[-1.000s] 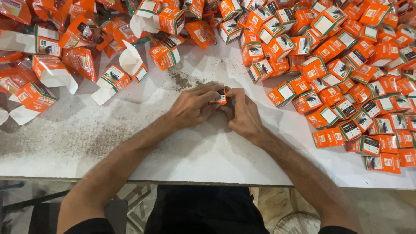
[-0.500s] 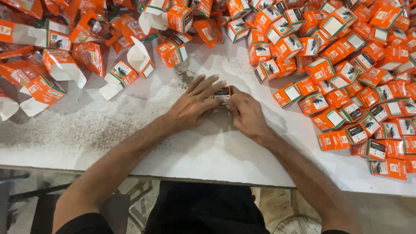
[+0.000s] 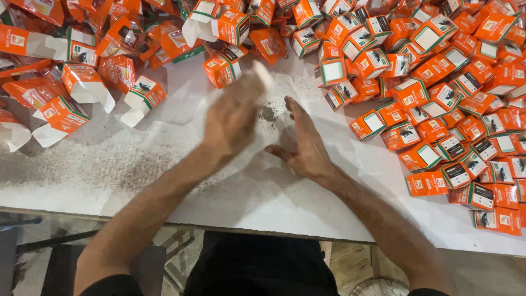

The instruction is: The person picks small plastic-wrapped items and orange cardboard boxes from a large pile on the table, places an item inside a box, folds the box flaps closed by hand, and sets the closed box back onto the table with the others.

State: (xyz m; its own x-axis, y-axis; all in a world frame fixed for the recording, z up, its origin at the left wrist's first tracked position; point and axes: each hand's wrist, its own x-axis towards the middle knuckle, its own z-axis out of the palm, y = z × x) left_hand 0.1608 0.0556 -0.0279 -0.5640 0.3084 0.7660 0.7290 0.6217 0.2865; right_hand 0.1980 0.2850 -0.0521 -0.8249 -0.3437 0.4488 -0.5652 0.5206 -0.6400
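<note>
Grip, left hand: left hand (image 3: 233,118) is raised off the table and blurred; its fingers close round a small pale thing (image 3: 262,74) that sticks out past the fingertips. What that thing is cannot be told through the blur.
Grip, right hand: right hand (image 3: 303,143) is spread flat and wide, fingers straight and pointing away from the body, holding nothing; its heel and thumb rest on or just over the white table (image 3: 257,200).
Between the hands: dark smudge (image 3: 267,114) of grit sits on the table just beside the right fingertips and under the left hand's far edge.
Open room: bare stretch of table runs from the hands back to the near edge and out to the left, greyed with dust; nothing lies on it there.
Right side: closed orange boxes (image 3: 455,109) lie packed in a dense field, the nearest ones just beside the right hand's outer edge, the rest reaching to the table's right and far edges.
Far and left side: open orange cartons (image 3: 82,82) with white flaps standing up lie loose and tumbled, well apart from the right hand, near the left hand only at the top.
Near edge: table edge runs across below both forearms, with dark clothing (image 3: 260,266) under it.
</note>
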